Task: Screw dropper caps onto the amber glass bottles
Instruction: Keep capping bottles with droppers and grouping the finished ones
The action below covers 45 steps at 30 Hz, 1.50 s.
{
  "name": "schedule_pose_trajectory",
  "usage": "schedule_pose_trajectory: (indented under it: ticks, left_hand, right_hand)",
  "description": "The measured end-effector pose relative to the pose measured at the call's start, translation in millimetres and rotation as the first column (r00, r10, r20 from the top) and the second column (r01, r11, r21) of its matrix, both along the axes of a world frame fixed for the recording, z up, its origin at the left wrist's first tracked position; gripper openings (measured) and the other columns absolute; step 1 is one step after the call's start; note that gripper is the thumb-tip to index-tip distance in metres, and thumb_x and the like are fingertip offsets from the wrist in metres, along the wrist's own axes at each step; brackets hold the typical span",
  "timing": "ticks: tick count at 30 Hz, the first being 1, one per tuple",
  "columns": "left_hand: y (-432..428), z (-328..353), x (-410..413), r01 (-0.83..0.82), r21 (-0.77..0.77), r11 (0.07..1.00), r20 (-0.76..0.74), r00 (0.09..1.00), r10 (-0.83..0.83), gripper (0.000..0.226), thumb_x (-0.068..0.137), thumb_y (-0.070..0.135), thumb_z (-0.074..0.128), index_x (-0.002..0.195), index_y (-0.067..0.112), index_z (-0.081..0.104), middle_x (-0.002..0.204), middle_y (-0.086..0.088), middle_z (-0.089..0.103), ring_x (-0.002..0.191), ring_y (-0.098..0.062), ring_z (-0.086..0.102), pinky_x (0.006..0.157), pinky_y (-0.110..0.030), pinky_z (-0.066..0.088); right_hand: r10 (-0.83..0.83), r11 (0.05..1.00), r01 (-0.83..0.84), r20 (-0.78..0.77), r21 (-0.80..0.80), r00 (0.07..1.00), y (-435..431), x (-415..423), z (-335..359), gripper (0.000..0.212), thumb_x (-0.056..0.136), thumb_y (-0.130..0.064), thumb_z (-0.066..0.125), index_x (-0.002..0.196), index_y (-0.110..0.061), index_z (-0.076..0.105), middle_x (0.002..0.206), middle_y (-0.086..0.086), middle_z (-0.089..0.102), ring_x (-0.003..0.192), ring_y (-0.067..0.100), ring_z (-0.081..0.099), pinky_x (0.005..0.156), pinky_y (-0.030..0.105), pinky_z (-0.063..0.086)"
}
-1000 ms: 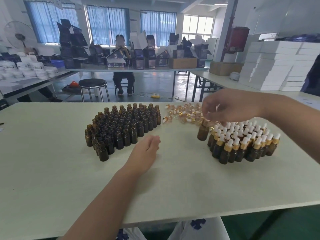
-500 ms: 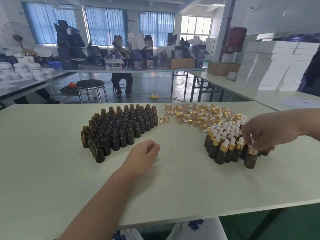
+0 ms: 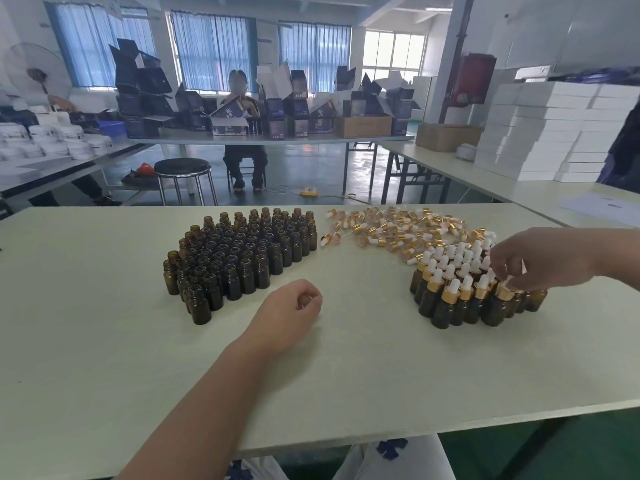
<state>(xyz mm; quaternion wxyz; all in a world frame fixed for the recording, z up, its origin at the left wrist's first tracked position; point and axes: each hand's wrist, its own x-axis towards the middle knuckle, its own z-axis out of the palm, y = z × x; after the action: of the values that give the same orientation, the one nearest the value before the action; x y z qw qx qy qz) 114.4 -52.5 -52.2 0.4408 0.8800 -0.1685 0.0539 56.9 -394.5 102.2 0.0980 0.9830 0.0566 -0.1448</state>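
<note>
Over on the right of the surface (image 3: 381, 358), the right hand (image 3: 540, 263) pinches the dropper cap (image 3: 504, 292) of the front bottle (image 3: 493, 311), which stands touching the capped bottles (image 3: 450, 292). Nearby the left hand (image 3: 294, 306) rests w/ fingers loosely curled, holding nothing, near the open amber bottles (image 3: 242, 258). At the back lie loose caps (image 3: 391, 232), btw the 2 groups. Bottles stand packed tight, so a bump from the wrist could knock one & make lots fall, maybe roll off the edge & break, bc it's glass. If the cap sits crooked or not tight, it may leak later. Only 1 hand holds it, so it could tip
</note>
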Motion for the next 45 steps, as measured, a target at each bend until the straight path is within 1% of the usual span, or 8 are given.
schedule_pose_trajectory:
  ticks: [13,20,25,32,36,41,43,45]
  left_hand:
    - [-0.8,0.0,-0.5,-0.010,-0.008,1.000,-0.001,1.000,0.010,0.012,0.091,0.026,0.054,0.084,0.034,0.059,0.074,0.013,0.061,0.067,-0.002,0.053,0.065,-0.022,0.046]
    - [-0.8,1.5,-1.6,-0.016,-0.004,1.000,-0.009,1.000,0.016,0.012,0.091,0.026,0.054,0.085,0.034,0.059,0.074,0.013,0.061,0.066,-0.001,0.052,0.066,-0.021,0.045]
    - [-1.5,2.7,-2.3,-0.011,0.006,1.000,-0.006,1.000,0.011,0.013,0.092,0.026,0.053,0.085,0.035,0.058,0.077,0.012,0.061,0.074,-0.007,0.055,0.069,-0.024,0.046]
    - [-2.0,2.4,-1.7,-0.016,0.007,1.000,-0.009,1.000,0.016,0.013,0.092,0.026,0.053,0.084,0.035,0.058,0.077,0.012,0.061,0.070,-0.004,0.055,0.065,-0.022,0.046]
    - [-1.8,1.9,-1.1,-0.016,0.001,1.000,-0.013,1.000,0.016,0.013,0.091,0.026,0.053,0.084,0.035,0.058,0.076,0.012,0.061,0.070,-0.005,0.055,0.068,-0.025,0.047]
    - [-1.5,1.1,-1.1,-0.015,-0.020,1.000,-0.017,1.000,0.015,0.011,0.091,0.026,0.054,0.084,0.033,0.059,0.070,0.015,0.059,0.064,-0.001,0.052,0.068,-0.025,0.047]
    - [-1.2,0.2,-1.3,-0.011,-0.042,0.999,-0.026,1.000,0.010,0.011,0.090,0.025,0.054,0.083,0.032,0.060,0.066,0.018,0.057,0.060,0.000,0.049,0.065,-0.025,0.046]
    - [-0.9,-0.3,-1.3,-0.001,-0.058,0.998,-0.036,0.999,-0.001,0.011,0.090,0.025,0.053,0.083,0.032,0.059,0.063,0.021,0.055,0.059,0.000,0.048,0.062,-0.023,0.045]
  right_hand:
    - [0.068,0.972,-0.054,0.053,-0.227,0.996,14.1,-4.2,-11.8,0.016,0.095,-0.030,0.049,0.087,-0.040,0.041,0.094,-0.013,0.056,0.080,0.003,0.051,0.066,0.017,0.043]
    - [0.108,0.922,-0.076,0.063,-0.379,0.992,20.7,-4.4,-12.4,0.024,0.095,-0.031,0.049,0.079,-0.037,0.032,0.087,-0.014,0.046,0.079,0.005,0.046,0.058,0.014,0.032]
    - [0.123,0.927,-0.098,0.046,-0.362,0.991,24.5,-0.8,-4.7,0.019,0.091,-0.036,0.058,0.090,-0.035,0.039,0.098,-0.015,0.051,0.091,0.007,0.051,0.066,0.013,0.038]
    - [0.150,0.983,-0.134,0.129,-0.125,0.980,54.7,17.0,28.4,0.023,0.088,-0.044,0.062,0.080,-0.034,0.043,0.090,-0.012,0.054,0.077,0.001,0.049,0.063,0.014,0.038]
    - [0.191,0.979,-0.203,0.268,0.016,0.944,91.1,52.5,22.4,0.024,0.091,-0.042,0.058,0.108,-0.026,0.052,0.094,-0.008,0.052,0.086,0.013,0.051,0.078,0.028,0.047]
    - [0.217,0.960,-0.257,0.285,0.110,0.934,149.0,107.5,-6.7,0.049,0.092,-0.029,0.057,0.137,-0.019,0.040,0.112,0.000,0.055,0.088,0.014,0.049,0.069,0.027,0.040]
    - [0.204,0.970,-0.228,0.234,0.083,0.951,166.8,133.5,-25.0,0.055,0.092,-0.024,0.054,0.143,-0.017,0.034,0.131,0.009,0.052,0.105,0.024,0.054,0.082,0.032,0.045]
    - [0.144,0.989,-0.146,0.172,0.001,0.974,178.6,157.9,-46.2,0.063,0.091,-0.026,0.052,0.147,-0.018,0.025,0.148,0.014,0.034,0.128,0.035,0.043,0.102,0.047,0.040]
